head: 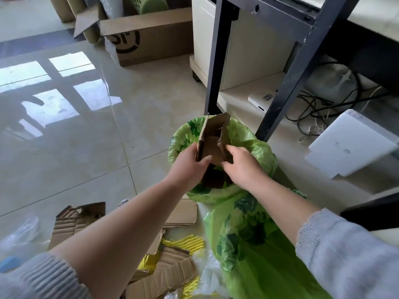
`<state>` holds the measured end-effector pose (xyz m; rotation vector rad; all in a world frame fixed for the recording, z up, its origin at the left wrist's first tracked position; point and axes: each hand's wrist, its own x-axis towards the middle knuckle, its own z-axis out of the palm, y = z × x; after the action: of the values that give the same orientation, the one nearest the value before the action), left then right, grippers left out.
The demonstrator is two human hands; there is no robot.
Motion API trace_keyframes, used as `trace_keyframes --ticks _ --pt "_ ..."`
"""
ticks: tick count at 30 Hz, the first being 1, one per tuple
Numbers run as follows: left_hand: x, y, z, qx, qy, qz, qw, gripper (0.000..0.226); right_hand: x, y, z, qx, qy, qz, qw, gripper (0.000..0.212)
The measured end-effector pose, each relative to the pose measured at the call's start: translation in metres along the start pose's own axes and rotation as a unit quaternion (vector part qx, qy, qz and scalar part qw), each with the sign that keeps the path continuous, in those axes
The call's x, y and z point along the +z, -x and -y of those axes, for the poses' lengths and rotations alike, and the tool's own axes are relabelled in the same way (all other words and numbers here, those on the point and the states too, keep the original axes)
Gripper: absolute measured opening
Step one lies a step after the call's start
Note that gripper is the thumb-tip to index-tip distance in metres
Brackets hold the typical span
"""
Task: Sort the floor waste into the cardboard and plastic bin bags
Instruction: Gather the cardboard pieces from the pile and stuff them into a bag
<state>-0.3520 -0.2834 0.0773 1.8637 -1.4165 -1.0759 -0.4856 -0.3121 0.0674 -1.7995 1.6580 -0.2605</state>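
A folded brown cardboard piece (212,139) stands upright in the mouth of a green bin bag (248,137) near a black table leg. My left hand (190,167) grips its left edge and my right hand (241,167) grips its right edge; the lower end is inside the bag. A second green bin bag (248,244) lies closer to me. Torn cardboard scraps (73,221) and more cardboard (166,272) lie on the floor below my arms, along with yellow plastic strips (187,243) and clear plastic film (19,234).
A black metal table frame (280,93) stands right behind the bag. A large open cardboard box (151,39) sits at the back. White panels (349,145), cables (323,102) and a cream cabinet (248,50) are under the table at right. Glossy floor tiles (75,147) spread left.
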Motion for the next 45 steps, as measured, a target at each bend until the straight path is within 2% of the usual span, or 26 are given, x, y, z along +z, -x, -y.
trace_keyframes --ticks 2,4,7,12,15,19,21,25,29,31,34,37,41,45 --pt "-0.006 0.007 -0.002 0.018 0.016 -0.024 0.999 0.063 -0.007 0.013 0.008 -0.024 -0.042 -0.027 0.998 0.059" --pt "-0.016 0.017 0.0 0.036 0.057 -0.063 0.996 0.074 -0.015 0.032 0.017 -0.066 -0.07 -0.058 0.994 0.059" --pt "-0.034 0.044 0.019 0.037 0.09 -0.109 0.989 0.067 -0.019 0.065 0.034 -0.117 -0.126 -0.074 0.982 0.055" --pt "-0.06 0.106 0.078 -0.029 0.054 -0.124 0.99 0.049 0.01 0.119 0.062 -0.16 -0.201 -0.001 0.966 0.048" --pt "-0.073 0.139 0.119 -0.071 0.03 -0.131 0.988 0.043 0.044 0.136 0.069 -0.161 -0.194 0.047 0.967 0.046" --pt "-0.083 0.161 0.163 -0.13 0.015 -0.154 0.979 0.041 0.092 0.132 0.066 -0.118 -0.191 0.079 0.971 0.043" --pt "-0.083 0.163 0.178 -0.155 0.029 -0.158 0.975 0.041 0.114 0.12 0.06 -0.071 -0.168 0.091 0.979 0.043" --pt "-0.081 0.135 0.202 -0.184 0.049 -0.114 0.975 0.046 0.16 0.077 0.044 0.008 -0.06 0.112 0.992 0.049" --pt "-0.072 0.115 0.202 -0.166 0.022 -0.086 0.982 0.054 0.179 0.048 0.033 0.008 0.041 0.107 0.993 0.059" --pt "-0.065 0.093 0.209 -0.174 0.007 -0.059 0.983 0.058 0.194 0.028 0.028 -0.007 0.118 0.125 0.985 0.072" --pt "-0.054 0.065 0.218 -0.191 -0.029 -0.021 0.981 0.063 0.21 0.007 0.019 -0.033 0.233 0.185 0.954 0.094" --pt "-0.044 0.042 0.23 -0.197 -0.091 0.011 0.976 0.068 0.216 -0.004 0.008 -0.032 0.29 0.225 0.93 0.103" --pt "-0.035 0.027 0.242 -0.214 -0.133 0.012 0.968 0.069 0.219 -0.005 -0.007 -0.064 0.329 0.229 0.914 0.094" --pt "-0.035 0.026 0.243 -0.219 -0.067 -0.018 0.973 0.075 0.218 0.0 -0.01 -0.085 0.336 0.203 0.916 0.078"
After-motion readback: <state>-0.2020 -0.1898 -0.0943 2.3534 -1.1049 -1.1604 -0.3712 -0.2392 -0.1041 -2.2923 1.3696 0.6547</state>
